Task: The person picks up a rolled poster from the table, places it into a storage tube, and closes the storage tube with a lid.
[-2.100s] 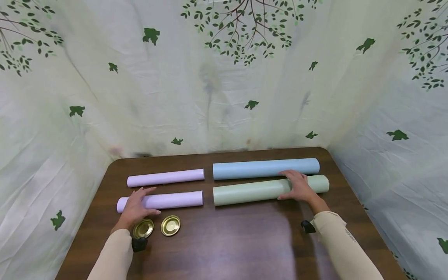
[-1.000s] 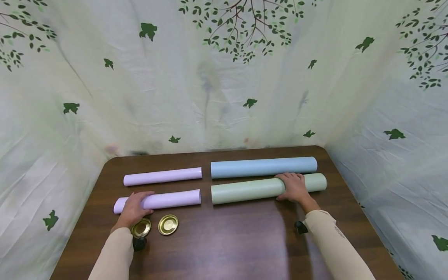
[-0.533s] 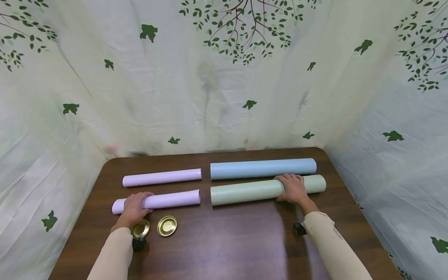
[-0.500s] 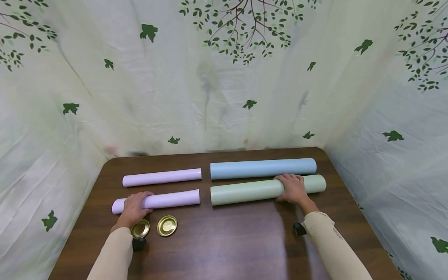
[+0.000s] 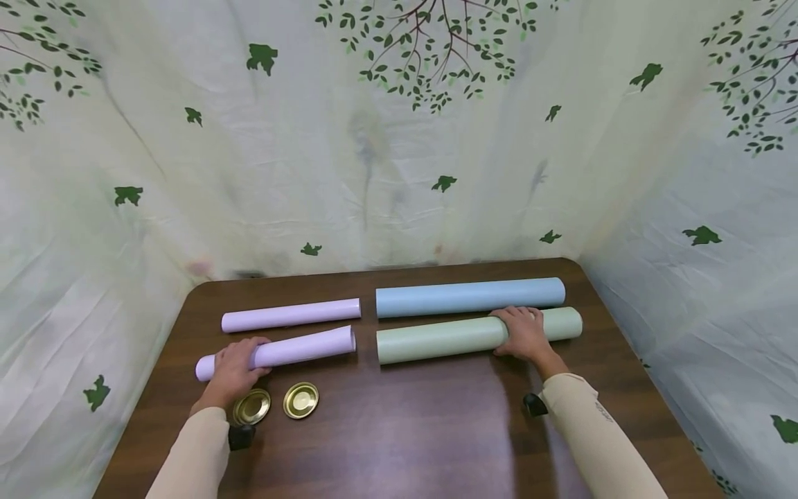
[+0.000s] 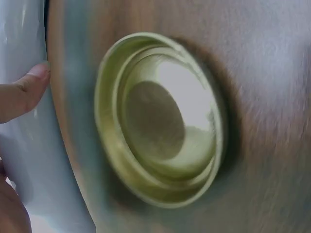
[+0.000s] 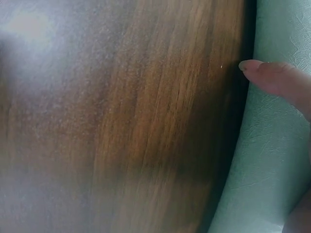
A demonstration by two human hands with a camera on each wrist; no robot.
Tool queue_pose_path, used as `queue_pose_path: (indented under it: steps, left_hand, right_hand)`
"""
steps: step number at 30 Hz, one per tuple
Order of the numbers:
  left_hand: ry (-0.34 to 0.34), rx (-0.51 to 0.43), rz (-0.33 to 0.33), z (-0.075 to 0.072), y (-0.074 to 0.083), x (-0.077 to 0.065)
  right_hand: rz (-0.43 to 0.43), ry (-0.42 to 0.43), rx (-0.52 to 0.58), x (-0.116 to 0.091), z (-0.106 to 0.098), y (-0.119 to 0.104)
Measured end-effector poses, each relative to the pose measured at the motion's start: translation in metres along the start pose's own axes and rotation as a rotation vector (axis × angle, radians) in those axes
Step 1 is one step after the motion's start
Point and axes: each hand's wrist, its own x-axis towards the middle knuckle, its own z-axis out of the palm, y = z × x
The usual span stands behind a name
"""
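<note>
Chg. noted: near lilac roll (image 5: 305, 346) is now slanting; approx. 0.5 s ago it was lying closer to parallel w/ the far lilac roll (image 5: 291, 315). Its R end is riding higher in the head view, nearing the far roll w/ a narrow gap showing. Whether its L end is bearing on the table (image 5: 399, 436) cannot be confirmed.

L hand (image 5: 233, 367): fingers are curling over the near lilac roll toward its L end, thumb lying on the near side per L wrist view; grip is holding. R hand (image 5: 524, 334): fingers are wrapping the green roll (image 5: 439, 339) right of its middle, thumb on the near side per R wrist view; also holding. Green roll is showing no obvious mvmt. since the prior frames and is appearing to rest on the table, just in front of the blue roll (image 5: 470, 298).

L gold dish (image 5: 252, 407) is sitting just below the L hand, by the wrist cam. (image 5: 241, 436); R gold dish (image 5: 301, 400) is lying beside it, apart. Neither is being touched by fingers, as far as visible.

Assessment: work is passing from gripping to shifting on the L side, w/ the lilac roll probably being part-lifted; R side is judged at the gripping stage only.
</note>
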Motion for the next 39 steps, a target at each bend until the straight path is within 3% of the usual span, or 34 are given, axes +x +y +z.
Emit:
queue_pose_path:
  steps: [18, 25, 34, 39]
  left_hand:
    - [0.030, 0.064, 0.071, -0.039, 0.013, -0.007]
    - [0.079, 0.064, 0.102, -0.045, 0.021, -0.010]
    - [0.073, 0.072, 0.079, -0.048, 0.024, -0.012]
    - [0.091, 0.074, 0.107, -0.051, 0.025, -0.012]
  right_hand:
    - [-0.048, 0.032, 0.022, 0.000, -0.002, 0.000]
    - [-0.090, 0.042, 0.013, -0.004, -0.005, 0.003]
    - [-0.111, 0.059, 0.020, -0.006, -0.017, -0.002]
    - [-0.110, 0.084, 0.023, -0.003, -0.025, -0.004]
